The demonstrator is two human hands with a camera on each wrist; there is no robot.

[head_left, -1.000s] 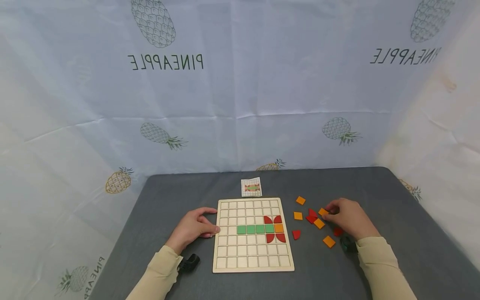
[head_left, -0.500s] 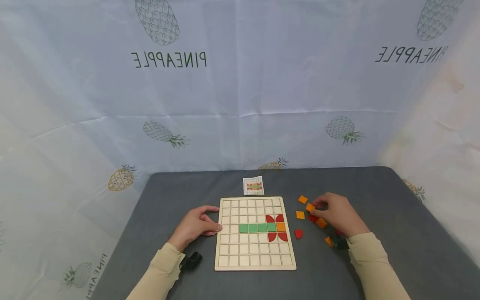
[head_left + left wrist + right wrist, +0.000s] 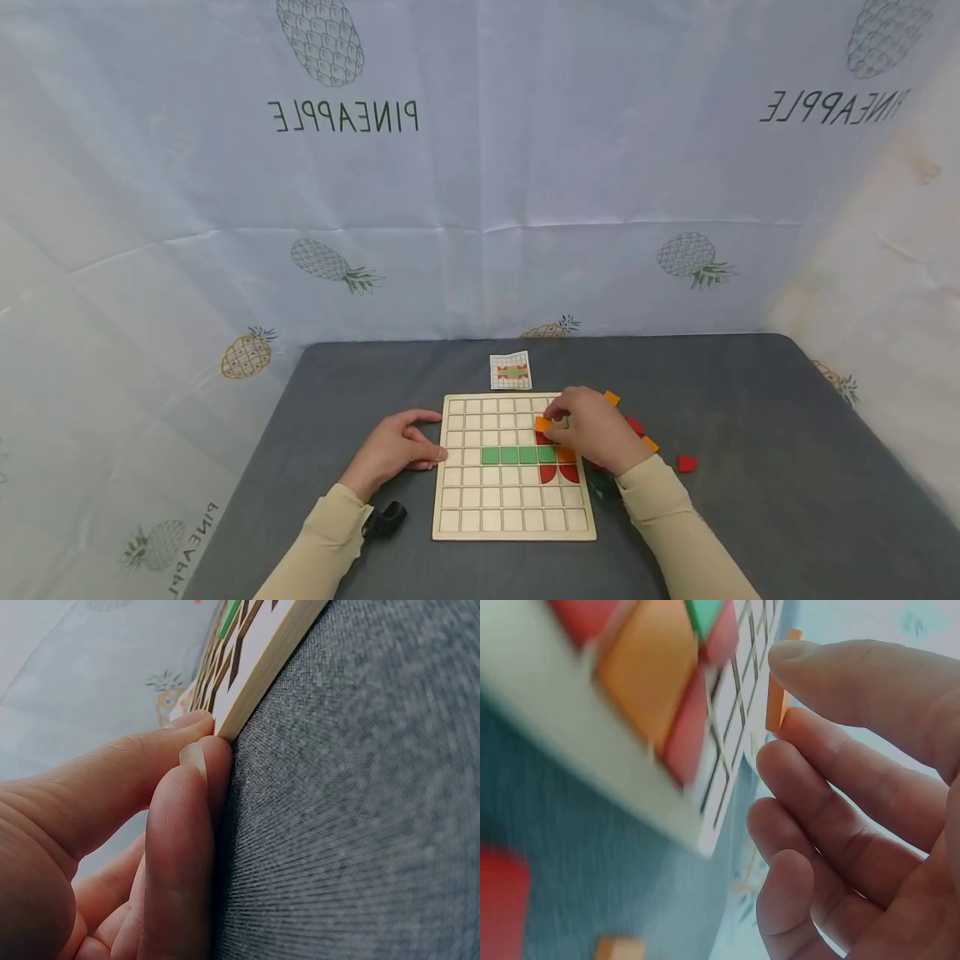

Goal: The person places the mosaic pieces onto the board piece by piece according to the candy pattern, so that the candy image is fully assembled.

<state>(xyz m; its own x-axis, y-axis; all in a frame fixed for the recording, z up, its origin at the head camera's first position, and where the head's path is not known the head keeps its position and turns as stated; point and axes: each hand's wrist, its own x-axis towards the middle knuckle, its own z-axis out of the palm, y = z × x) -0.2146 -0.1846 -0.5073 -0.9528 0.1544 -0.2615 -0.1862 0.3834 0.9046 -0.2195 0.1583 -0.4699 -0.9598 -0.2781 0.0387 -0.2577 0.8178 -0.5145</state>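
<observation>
Over the last half second the right hand [image 3: 597, 427] has been carried leftward, from the loose tiles [image 3: 687, 463] on the tabletop [image 3: 345, 392] to the upper right part of the board [image 3: 514, 534]. An orange tile [image 3: 543, 424] is pinched there between thumb and finger, apparently not yet released. By judgement, picking up is done and placing is in hand, with the exact cell still undecided. The left hand [image 3: 393, 450] has been kept at the board's left edge, fingertips touching it without any visible wrap, presumably as a steady. No change is noted in the green tiles [image 3: 527, 455], the orange square [image 3: 566, 455] at their right end, or the lower red pieces [image 3: 548, 474]; the upper pair is partly hidden by the right hand. The card [image 3: 511, 370] is left lying beyond the board. Views compared: in the right wrist view the orange tile is seen nearly edge-on and seemingly raised off the board, which cannot be settled from the head view. A stray red tile [image 3: 499, 900], blurred, is also shown beside the board there. In the left wrist view the board's thickness is shown at the fingertips.
</observation>
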